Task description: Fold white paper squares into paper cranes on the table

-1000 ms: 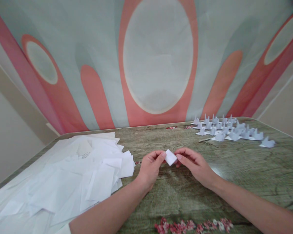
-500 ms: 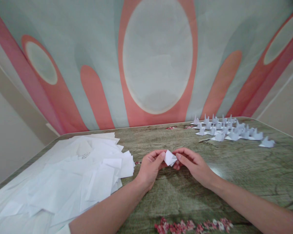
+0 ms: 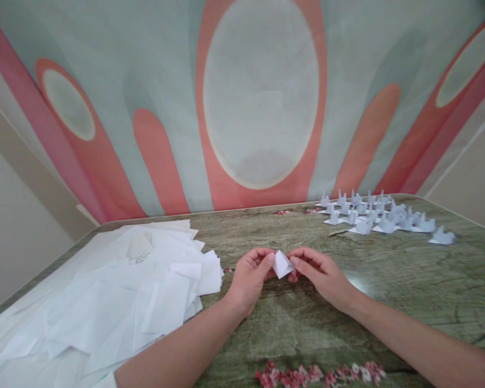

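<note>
A small piece of folded white paper (image 3: 282,265), roughly diamond-shaped, is held between my two hands just above the table. My left hand (image 3: 253,274) pinches its left side, thumb on top and fingers behind. On its right corner, the thumb and fingertips of my right hand (image 3: 318,272) are closed. Some fingertips are hidden behind the paper. Farther back on the right stand several folded paper cranes (image 3: 362,226), grouped close together. To the left of my left hand spreads a large heap of loose white paper sheets (image 3: 161,302).
The wood-grain table (image 3: 392,280) carries printed pink flowers (image 3: 307,374) near its front edge. Behind its far edge rises a wall covering (image 3: 262,97) with coral and grey-green shapes. One crane (image 3: 442,236) sits apart at the group's right end.
The folded paper has turned slightly, and its front face looks flatter and more even. My right fingers have shifted a little at its right corner. The heap and cranes are unchanged.
</note>
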`<state>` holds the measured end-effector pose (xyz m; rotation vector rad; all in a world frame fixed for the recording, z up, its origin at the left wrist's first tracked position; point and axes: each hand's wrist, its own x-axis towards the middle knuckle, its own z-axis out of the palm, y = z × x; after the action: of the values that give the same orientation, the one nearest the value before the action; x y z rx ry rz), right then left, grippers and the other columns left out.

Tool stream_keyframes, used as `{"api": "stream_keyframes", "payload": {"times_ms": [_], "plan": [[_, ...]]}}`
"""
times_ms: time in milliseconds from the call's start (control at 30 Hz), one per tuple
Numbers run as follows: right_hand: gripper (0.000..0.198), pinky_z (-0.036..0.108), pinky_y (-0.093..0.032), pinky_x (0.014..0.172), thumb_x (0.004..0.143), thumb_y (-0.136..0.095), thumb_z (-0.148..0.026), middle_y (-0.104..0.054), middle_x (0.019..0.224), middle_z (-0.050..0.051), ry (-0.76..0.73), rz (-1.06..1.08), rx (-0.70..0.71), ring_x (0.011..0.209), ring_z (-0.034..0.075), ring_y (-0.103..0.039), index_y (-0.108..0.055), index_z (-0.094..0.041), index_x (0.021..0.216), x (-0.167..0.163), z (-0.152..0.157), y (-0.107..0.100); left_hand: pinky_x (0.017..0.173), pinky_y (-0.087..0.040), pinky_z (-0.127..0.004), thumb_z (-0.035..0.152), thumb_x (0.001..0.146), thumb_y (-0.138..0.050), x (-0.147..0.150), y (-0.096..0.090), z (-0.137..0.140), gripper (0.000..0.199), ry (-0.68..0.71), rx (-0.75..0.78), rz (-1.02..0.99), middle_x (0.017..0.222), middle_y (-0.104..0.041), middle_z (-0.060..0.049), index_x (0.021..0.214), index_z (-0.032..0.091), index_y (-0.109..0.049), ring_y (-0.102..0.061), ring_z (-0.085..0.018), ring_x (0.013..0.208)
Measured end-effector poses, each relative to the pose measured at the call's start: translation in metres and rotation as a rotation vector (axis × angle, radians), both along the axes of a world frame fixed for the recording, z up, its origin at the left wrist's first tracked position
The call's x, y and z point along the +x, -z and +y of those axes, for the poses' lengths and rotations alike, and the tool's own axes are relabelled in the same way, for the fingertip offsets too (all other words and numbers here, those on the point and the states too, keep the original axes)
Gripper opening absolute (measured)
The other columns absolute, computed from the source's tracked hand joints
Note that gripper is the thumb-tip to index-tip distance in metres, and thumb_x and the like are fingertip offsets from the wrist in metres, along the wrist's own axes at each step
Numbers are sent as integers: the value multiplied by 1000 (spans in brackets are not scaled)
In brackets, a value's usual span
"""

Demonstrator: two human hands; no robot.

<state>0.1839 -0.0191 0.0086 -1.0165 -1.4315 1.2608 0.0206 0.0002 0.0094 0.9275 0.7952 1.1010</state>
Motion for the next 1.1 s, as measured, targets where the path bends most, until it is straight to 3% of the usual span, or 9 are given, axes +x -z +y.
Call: {"api": "stream_keyframes", "payload": {"times_ms": [333, 533, 767, 967, 1100], "plan": [[15, 24, -46, 61, 81, -55, -32, -60, 72, -1, 8, -23, 7, 63, 12, -55, -58, -18, 87, 0, 1, 0, 79, -45, -31, 34, 71, -67, 0, 1, -1, 26, -3, 87, 70, 84, -65, -6, 81, 11, -62, -58, -14, 75], [15, 24, -44, 63, 79, -58, -31, -59, 73, 1, 19, -58, 60, 68, 12, -53, -59, -17, 84, -2, 2, 1, 77, -43, -27, 34, 67, -70, -1, -4, -3, 26, 6, 75, 128, 94, -66, -8, 77, 11, -62, -59, -14, 76], [13, 26, -45, 68, 77, -60, -28, -59, 82, 2, 32, -42, 93, 75, 14, -55, -59, -19, 86, -2, 4, 5, 78, -43, -28, 22, 62, -75, 2, -9, -7, 35, 72, 74, 84, 88, -66, -6, 90, 13, -57, -59, -15, 83], [14, 26, -43, 67, 81, -55, -30, -59, 81, 3, 76, -132, 150, 73, 14, -53, -61, -18, 84, 1, 5, 2, 89, -40, -31, 6, 61, -70, 4, -3, -10, 47, 120, 236, 30, 108, -56, -9, 101, 16, -48, -53, -19, 102], [16, 25, -42, 63, 81, -54, -32, -59, 75, 1, 119, -157, 136, 68, 13, -52, -60, -18, 80, 2, 6, 2, 88, -41, -31, 2, 65, -61, 4, 0, -11, 46, 145, 322, 106, 111, -54, -9, 106, 17, -46, -53, -18, 102]]}}
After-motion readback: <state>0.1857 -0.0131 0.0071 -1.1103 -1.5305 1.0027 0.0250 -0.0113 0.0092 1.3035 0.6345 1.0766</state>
